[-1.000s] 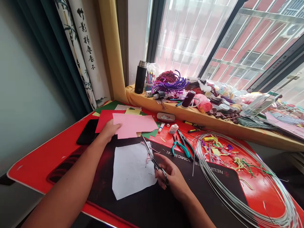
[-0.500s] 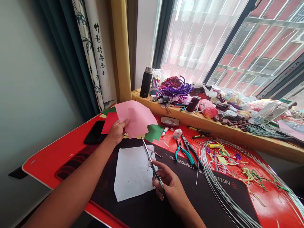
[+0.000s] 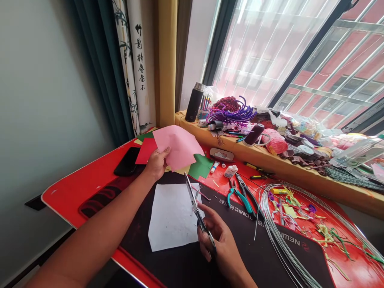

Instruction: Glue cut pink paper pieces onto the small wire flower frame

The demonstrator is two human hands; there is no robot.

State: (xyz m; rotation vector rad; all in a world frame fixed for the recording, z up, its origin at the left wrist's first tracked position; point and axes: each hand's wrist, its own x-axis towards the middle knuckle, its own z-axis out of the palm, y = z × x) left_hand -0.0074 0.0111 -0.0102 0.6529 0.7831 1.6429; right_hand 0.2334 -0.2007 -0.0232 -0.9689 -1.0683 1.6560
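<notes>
My left hand (image 3: 156, 164) grips a sheet of pink paper (image 3: 177, 147) by its lower edge and holds it raised off the desk. Below it lie a red paper (image 3: 146, 154) and a green paper (image 3: 200, 167). My right hand (image 3: 220, 240) is shut on the handles of a pair of steel scissors (image 3: 194, 204), whose narrow blades point up and away from me. The blades pass just over the right edge of a white paper sheet (image 3: 172, 218), which lies flat on a black desk mat (image 3: 177, 264).
A black phone (image 3: 127, 161) lies left of the papers. To the right are green-handled pliers (image 3: 238, 198), a glue bottle (image 3: 230, 171), a coil of silver wire (image 3: 279, 236) and colourful scraps. The sill behind holds a thermos (image 3: 194, 102) and purple cord (image 3: 232, 112).
The pink paper has gone from lying flat to raised in my left hand. My view has swung left, shifting the scene rightward. The scissors stay in my right hand.
</notes>
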